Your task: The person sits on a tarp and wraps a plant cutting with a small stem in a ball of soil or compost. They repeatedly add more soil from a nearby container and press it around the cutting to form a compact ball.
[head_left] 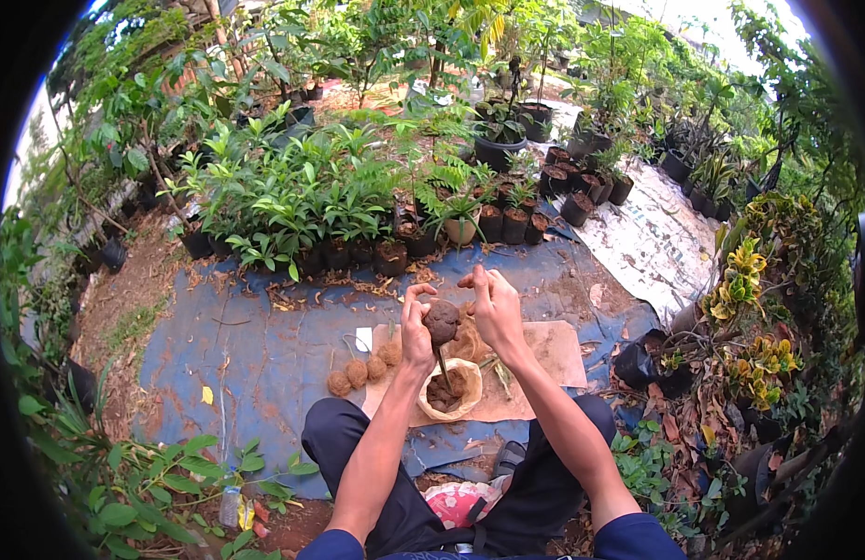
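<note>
My left hand [417, 329] holds a round ball of dark brown soil [442, 322], from which a thin green leaf or stem hangs down. To the right of the ball is my right hand [495, 304], raised, fingers curled and apart from it, with no object seen in it. Below the ball stands a cream-coloured bag [473, 399] with brown soil [446, 390] inside. Behind the hands lies a loose tuft of brown coir fibre [469, 346]. Several fibre-wrapped balls [356, 373] sit left of the bag. Cut leaves [504, 378] lie at its right.
A reddish-brown sheet [555, 350] lies under the bag on a blue tarpaulin [180, 350]. Potted seedlings [390, 259] line the tarpaulin's far edge. At the right are a white sheet [656, 245] and a black plant bag [635, 360]. A plastic bottle [230, 505] lies at lower left.
</note>
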{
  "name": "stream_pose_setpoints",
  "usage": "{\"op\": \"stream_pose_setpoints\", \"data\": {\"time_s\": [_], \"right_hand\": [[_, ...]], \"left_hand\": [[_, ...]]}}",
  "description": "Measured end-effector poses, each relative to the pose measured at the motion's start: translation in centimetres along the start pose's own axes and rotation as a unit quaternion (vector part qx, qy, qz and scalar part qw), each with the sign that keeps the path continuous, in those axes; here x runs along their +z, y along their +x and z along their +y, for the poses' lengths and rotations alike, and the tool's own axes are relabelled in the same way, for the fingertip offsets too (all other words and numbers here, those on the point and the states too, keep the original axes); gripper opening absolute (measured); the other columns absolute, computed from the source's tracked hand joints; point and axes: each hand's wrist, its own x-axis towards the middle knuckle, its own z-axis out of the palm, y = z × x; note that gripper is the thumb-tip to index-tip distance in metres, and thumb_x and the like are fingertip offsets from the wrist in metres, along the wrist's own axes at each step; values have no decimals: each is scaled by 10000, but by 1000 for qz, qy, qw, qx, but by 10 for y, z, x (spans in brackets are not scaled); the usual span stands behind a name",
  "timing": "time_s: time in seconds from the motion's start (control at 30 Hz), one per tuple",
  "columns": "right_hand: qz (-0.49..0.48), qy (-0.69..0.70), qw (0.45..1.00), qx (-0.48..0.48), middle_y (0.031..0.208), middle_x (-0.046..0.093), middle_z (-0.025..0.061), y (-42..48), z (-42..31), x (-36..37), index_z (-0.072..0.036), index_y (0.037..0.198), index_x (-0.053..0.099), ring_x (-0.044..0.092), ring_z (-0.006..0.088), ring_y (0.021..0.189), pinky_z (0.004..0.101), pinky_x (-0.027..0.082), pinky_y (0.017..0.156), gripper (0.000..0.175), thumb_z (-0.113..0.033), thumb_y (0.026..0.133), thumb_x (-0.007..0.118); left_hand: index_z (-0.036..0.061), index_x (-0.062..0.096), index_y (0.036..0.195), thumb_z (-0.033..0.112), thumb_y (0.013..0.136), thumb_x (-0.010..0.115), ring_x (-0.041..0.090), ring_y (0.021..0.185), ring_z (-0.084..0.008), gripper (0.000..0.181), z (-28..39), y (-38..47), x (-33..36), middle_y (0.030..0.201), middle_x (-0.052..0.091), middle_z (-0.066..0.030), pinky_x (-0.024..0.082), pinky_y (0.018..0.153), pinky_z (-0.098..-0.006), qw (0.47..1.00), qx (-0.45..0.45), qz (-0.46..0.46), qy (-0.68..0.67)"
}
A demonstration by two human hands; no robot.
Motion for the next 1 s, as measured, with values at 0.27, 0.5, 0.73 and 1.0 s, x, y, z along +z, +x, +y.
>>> {"op": "stream_pose_setpoints", "data": {"time_s": [0.27, 0.5, 0.73, 1.0], "right_hand": [[-4, 1, 1000, -6, 931, 668, 143, 0, 1, 0, 45, 931, 685, 647, 196, 634, 315, 510, 568, 537, -396, 1054, 404], [-6, -4, 1000, -14, 927, 664, 152, 0, 3, 0, 45, 951, 680, 643, 203, 641, 315, 514, 565, 517, -390, 1050, 419], [5, -19, 1000, -15, 904, 668, 155, 1, 4, 1, 48, 956, 679, 629, 199, 622, 328, 503, 598, 509, -389, 1045, 433], [-8, -21, 1000, -15, 913, 670, 168, -3, 2, 5, 60, 959, 672, 629, 208, 633, 330, 499, 614, 500, -376, 1042, 442]], "left_hand": [[79, 522, 1195, 243, 948, 430, 659, 742, -220, 310, 10, 0, 6, 898, 641, -97, 560, 574, -355, 998, -58, 12, -3], [65, 556, 1198, 262, 956, 428, 656, 767, -212, 337, 6, 1, 8, 918, 644, -97, 567, 624, -343, 999, -30, 2, -34], [112, 532, 1198, 254, 970, 343, 662, 777, -237, 328, 1, 4, 0, 936, 657, -103, 572, 615, -406, 993, -88, 52, -61], [111, 531, 1106, 246, 946, 355, 658, 703, -220, 273, -3, 4, -4, 856, 661, -111, 580, 582, -409, 993, -64, 96, 1]]}}
